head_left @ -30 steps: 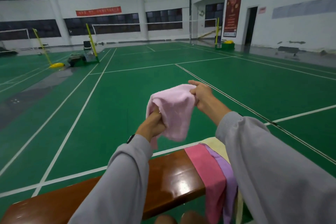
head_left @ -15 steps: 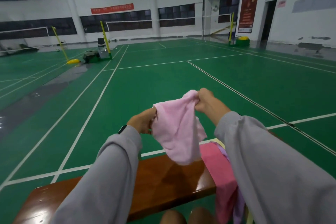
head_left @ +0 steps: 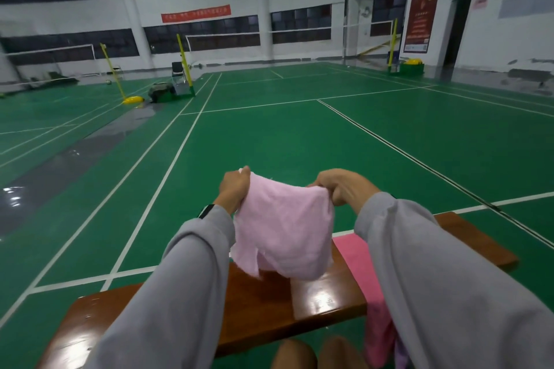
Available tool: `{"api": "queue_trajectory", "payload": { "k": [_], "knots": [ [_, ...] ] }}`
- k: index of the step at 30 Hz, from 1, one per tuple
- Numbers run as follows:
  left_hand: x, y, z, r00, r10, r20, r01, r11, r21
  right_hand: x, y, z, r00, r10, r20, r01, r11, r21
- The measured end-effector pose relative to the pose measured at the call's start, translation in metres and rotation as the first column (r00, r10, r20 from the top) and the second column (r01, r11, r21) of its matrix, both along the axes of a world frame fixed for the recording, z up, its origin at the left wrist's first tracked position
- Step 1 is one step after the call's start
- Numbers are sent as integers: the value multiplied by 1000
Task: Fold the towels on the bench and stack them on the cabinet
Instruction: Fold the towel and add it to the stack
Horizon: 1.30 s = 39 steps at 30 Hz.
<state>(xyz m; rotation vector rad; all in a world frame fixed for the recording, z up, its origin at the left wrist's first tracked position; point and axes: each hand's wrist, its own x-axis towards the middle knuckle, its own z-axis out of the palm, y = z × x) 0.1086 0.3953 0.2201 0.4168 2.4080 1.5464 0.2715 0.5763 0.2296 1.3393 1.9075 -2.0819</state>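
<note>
**Towel opened out before folding.** A pale pink towel (head_left: 284,234) was held in the air above the wooden worktop (head_left: 263,308). One upper corner was pinched in the left hand (head_left: 233,189), and the other was gripped in the curled fingers of the right hand (head_left: 338,189). The hands stood apart at about the same height, so the top edge ran lightly stretched between them. The cloth hung free below, its uneven lower edge just over the worktop. This hold probably served to spread the towel flat before a first fold.

A darker pink towel (head_left: 356,255) lay draped over the worktop just to the right, partly hidden behind the grey right sleeve (head_left: 434,278). A strip of lilac cloth (head_left: 401,358) showed beside it at the lower edge of the view. Both seemingly awaited folding. No cabinet was in view, so the stack could not be judged.

The worktop was a glossy brown plank bearing bright reflections of the ceiling lights. Around it lay a green sports floor (head_left: 269,135) marked with white court lines. Beyond stood yellow net posts (head_left: 183,60), white walls, a red banner (head_left: 195,13) and a dark doorway (head_left: 457,30).
</note>
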Motion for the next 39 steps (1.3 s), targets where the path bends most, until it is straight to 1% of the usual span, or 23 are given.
{"api": "queue_trajectory", "payload": {
  "k": [1, 3, 5, 7, 9, 11, 12, 14, 15, 17, 18, 19, 20, 21, 22, 24, 27, 29, 32, 33, 35, 37, 39],
  "knots": [
    [0, -1, 3, 1000, 5, 3, -5, 1000, 15, -5, 1, 2, 996, -57, -69, 55, 998, -36],
    [0, -5, 12, 996, 6, 89, -15, 995, 103, -12, 2, 12, 952, -202, -228, 192, 979, -67],
    [-4, -9, 17, 986, 12, 166, -49, 975, 216, -14, 4, 25, 862, -351, -365, 351, 934, -69],
    [-5, -13, 20, 980, 32, 194, -89, 953, 291, -13, 7, 31, 788, -447, -423, 445, 889, -111],
    [-4, -17, 20, 986, 72, 152, -117, 942, 315, -9, 5, 35, 780, -451, -433, 423, 891, -165],
    [-9, -19, 14, 994, 53, 99, -77, 963, 258, -5, 1, 38, 828, -386, -407, 358, 922, -147],
    [-14, -18, 10, 985, 16, 172, -58, 969, 241, -2, -5, 40, 857, -321, -404, 297, 947, -122],
    [-21, -18, 2, 890, -74, 449, -51, 965, 258, 0, -15, 40, 893, -217, -395, 184, 976, -121],
    [-19, -20, 1, 802, -149, 579, -41, 952, 302, 0, -19, 41, 891, -205, -405, 171, 978, -119],
    [-11, -20, 3, 656, -293, 695, -62, 897, 437, -7, -18, 38, 833, -290, -471, 263, 957, -123],
    [-6, -19, 4, 649, -300, 699, -123, 865, 486, -11, -15, 37, 779, -365, -510, 346, 928, -136],
    [-5, -16, 6, 680, -270, 681, -162, 851, 500, -15, -10, 36, 720, -441, -535, 429, 890, -156],
    [-8, -14, 8, 762, -199, 616, -178, 851, 495, -18, -5, 34, 677, -495, -545, 496, 854, -159],
    [-16, -9, 7, 811, -140, 567, -201, 845, 496, -20, 1, 31, 660, -521, -542, 542, 829, -137],
    [-32, -4, 1, 861, -29, 508, -241, 856, 458, -20, 4, 31, 651, -533, -540, 576, 811, -106],
    [-48, -4, -2, 921, 68, 384, -237, 880, 412, -16, 9, 31, 636, -526, -564, 626, 780, -22],
    [-42, -7, 10, 960, 74, 269, -177, 908, 379, -9, 20, 33, 677, -471, -566, 593, 805, 39],
    [-35, -5, 21, 985, 35, 170, -105, 900, 423, -9, 27, 35, 700, -468, -540, 546, 837, -17],
    [-30, -1, 40, 993, -46, -106, 84, 918, 387, -6, 33, 52, 567, -534, -627, 594, 793, -137],
    [-30, 0, 44, 991, -40, -129, 89, 910, 405, -3, 36, 57, 548, -527, -649, 618, 778, -110],
    [-33, -3, 49, 999, 16, -50, 9, 886, 464, 2, 40, 60, 583, -486, -651, 640, 768, 0],
    [-40, -7, 51, 998, 37, 60, -62, 855, 515, 6, 43, 59, 610, -474, -635, 623, 782, 16],
    [-45, -7, 51, 996, 38, 78, -75, 836, 543, 8, 46, 58, 607, -451, -654, 622, 783, 37]
  ]
}}
